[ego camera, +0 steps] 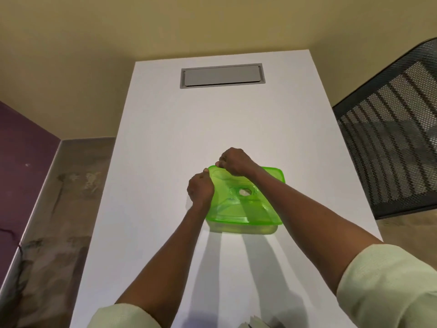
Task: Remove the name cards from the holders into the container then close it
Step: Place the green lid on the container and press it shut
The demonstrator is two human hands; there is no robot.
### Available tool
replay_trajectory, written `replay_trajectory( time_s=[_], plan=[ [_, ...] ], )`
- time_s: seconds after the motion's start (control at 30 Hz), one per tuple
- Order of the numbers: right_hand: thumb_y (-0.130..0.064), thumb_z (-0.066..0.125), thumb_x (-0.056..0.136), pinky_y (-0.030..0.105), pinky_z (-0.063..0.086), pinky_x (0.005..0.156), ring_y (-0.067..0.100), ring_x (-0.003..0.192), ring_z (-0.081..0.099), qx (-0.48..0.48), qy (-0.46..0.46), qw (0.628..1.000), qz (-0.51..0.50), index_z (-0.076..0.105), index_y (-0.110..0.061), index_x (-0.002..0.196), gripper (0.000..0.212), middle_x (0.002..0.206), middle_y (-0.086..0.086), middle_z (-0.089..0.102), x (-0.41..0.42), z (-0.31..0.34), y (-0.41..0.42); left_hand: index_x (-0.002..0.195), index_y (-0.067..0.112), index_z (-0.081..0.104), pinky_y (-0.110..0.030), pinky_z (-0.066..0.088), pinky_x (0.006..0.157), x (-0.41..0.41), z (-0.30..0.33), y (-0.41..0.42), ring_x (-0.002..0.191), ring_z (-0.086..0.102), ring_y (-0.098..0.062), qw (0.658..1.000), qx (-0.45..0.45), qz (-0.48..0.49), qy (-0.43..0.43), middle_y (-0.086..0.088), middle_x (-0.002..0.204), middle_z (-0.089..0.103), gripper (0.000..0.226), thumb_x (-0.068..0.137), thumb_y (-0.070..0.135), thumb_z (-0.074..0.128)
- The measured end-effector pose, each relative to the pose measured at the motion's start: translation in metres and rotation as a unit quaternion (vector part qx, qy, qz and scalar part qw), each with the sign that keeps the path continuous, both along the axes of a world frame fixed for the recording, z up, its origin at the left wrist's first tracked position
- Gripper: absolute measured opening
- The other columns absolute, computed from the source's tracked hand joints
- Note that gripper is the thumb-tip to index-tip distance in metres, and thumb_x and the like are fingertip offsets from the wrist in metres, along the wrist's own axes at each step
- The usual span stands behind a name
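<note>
Container (243, 227): green, on the white table (165, 129), lid (246, 200) lying on top.
Left hand (200, 188): fingers curled, pinching the lid's far-left corner.
Right hand (234, 162): curled, gripping the lid's far edge beside it.

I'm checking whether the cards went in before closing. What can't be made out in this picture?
- Contents of the green container: head view, tinted lid and walls blur them.
- Lid's far left corner seal: covered by the left hand and right hand.
- Pale objects at the bottom edge: cut off, unidentifiable.
- Card holders: none visible.
</note>
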State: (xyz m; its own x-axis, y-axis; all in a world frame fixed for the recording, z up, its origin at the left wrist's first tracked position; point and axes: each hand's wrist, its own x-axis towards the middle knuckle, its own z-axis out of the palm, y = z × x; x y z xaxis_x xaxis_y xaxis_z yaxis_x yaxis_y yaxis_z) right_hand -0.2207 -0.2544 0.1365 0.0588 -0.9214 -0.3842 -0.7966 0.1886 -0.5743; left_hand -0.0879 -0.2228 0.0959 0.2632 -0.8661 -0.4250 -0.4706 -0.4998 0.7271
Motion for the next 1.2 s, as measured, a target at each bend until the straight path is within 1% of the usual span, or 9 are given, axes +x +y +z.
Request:
replay_trajectory(
  time_s=[0.1, 0.2, 0.3, 0.47, 0.63, 0.73, 0.83, 1.0, 1.2],
  plan=[
    [-0.033, 0.054, 0.097, 0.033, 0.043, 0.073, 0.031, 0.083, 0.057, 0.037, 0.002, 0.999, 0.019, 0.065, 0.009, 0.085, 0.045, 0.090, 0.021, 0.066, 0.011, -0.009, -0.005, 0.063, 0.013, 0.056, -0.031, 0.037, 0.061, -0.003, -0.005, 0.001, 0.067, 0.047, -0.025, 0.996, 0.013, 0.067, 0.054, -0.002, 0.063, 0.053, 0.044, 0.097, 0.040, 0.047],
    [-0.036, 0.062, 0.091, 0.032, 0.035, 0.067, 0.025, 0.073, 0.046, 0.053, -0.023, 0.998, -0.034, 0.058, 0.000, 0.074, 0.039, 0.065, 0.011, 0.049, 0.016, -0.019, -0.009, 0.054, 0.015, 0.043, -0.030, 0.028, 0.053, -0.004, -0.006, 0.001, 0.059, 0.035, -0.022, 0.994, 0.012, 0.088, 0.060, 0.002, 0.054, 0.037, 0.048, 0.095, 0.038, 0.051],
    [-0.034, 0.071, 0.083, 0.033, 0.037, 0.070, 0.023, 0.076, 0.047, 0.077, -0.045, 0.991, -0.101, 0.058, -0.001, 0.075, 0.037, 0.071, 0.009, 0.053, 0.020, -0.027, -0.017, 0.053, 0.015, 0.041, -0.031, 0.029, 0.055, -0.004, -0.010, 0.002, 0.058, 0.033, -0.021, 0.993, 0.004, 0.101, 0.068, 0.003, 0.053, 0.035, 0.049, 0.094, 0.038, 0.053],
    [-0.034, 0.073, 0.079, 0.034, 0.030, 0.071, 0.023, 0.076, 0.039, 0.106, -0.012, 0.984, -0.142, 0.030, -0.014, 0.056, 0.053, 0.057, -0.001, 0.035, 0.024, -0.033, -0.024, 0.050, 0.015, 0.037, -0.029, 0.029, 0.054, -0.006, -0.014, 0.005, 0.061, 0.032, -0.022, 0.990, -0.004, 0.124, 0.062, 0.004, 0.053, 0.031, 0.051, 0.092, 0.038, 0.054],
    [-0.032, 0.076, 0.075, 0.034, 0.029, 0.072, 0.023, 0.075, 0.037, 0.113, -0.036, 0.977, -0.177, 0.031, -0.016, 0.057, 0.052, 0.057, -0.001, 0.034, 0.023, -0.039, -0.025, 0.061, 0.017, 0.056, -0.029, 0.041, 0.065, -0.007, -0.017, 0.005, 0.067, 0.042, -0.023, 0.988, -0.008, 0.137, 0.069, -0.002, 0.065, 0.049, 0.037, 0.091, 0.039, 0.057],
    [-0.034, 0.078, 0.075, 0.033, 0.031, 0.072, 0.024, 0.076, 0.041, 0.124, -0.028, 0.975, -0.183, 0.033, -0.015, 0.058, 0.051, 0.058, -0.002, 0.038, 0.024, -0.040, -0.029, 0.060, 0.010, 0.056, -0.028, 0.037, 0.060, -0.007, -0.018, 0.005, 0.065, 0.038, -0.023, 0.988, -0.010, 0.143, 0.065, 0.000, 0.059, 0.042, 0.042, 0.091, 0.039, 0.057],
    [-0.036, 0.080, 0.073, 0.033, 0.036, 0.072, 0.024, 0.077, 0.046, 0.139, -0.021, 0.971, -0.191, 0.038, -0.013, 0.060, 0.049, 0.060, -0.001, 0.042, 0.024, -0.041, -0.035, 0.059, 0.009, 0.043, -0.027, 0.034, 0.057, -0.008, -0.018, 0.005, 0.062, 0.034, -0.024, 0.988, -0.012, 0.146, 0.057, 0.000, 0.055, 0.035, 0.046, 0.090, 0.039, 0.058],
    [-0.036, 0.081, 0.071, 0.034, 0.041, 0.081, 0.023, 0.082, 0.054, 0.138, 0.004, 0.967, -0.213, 0.042, -0.013, 0.063, 0.046, 0.063, -0.002, 0.048, 0.029, -0.043, -0.037, 0.051, 0.009, 0.049, -0.023, 0.033, 0.053, -0.008, -0.021, 0.002, 0.054, 0.035, -0.020, 0.985, 0.009, 0.163, 0.049, 0.001, 0.049, 0.036, 0.048, 0.088, 0.038, 0.060],
    [-0.037, 0.081, 0.070, 0.034, 0.035, 0.078, 0.023, 0.078, 0.052, 0.133, 0.001, 0.966, -0.223, 0.042, -0.014, 0.064, 0.045, 0.063, -0.003, 0.049, 0.030, -0.039, -0.032, 0.062, 0.005, 0.058, -0.025, 0.037, 0.056, -0.008, -0.022, 0.002, 0.057, 0.038, -0.021, 0.984, 0.014, 0.168, 0.050, 0.000, 0.054, 0.042, 0.044, 0.087, 0.041, 0.060]
  ],
)
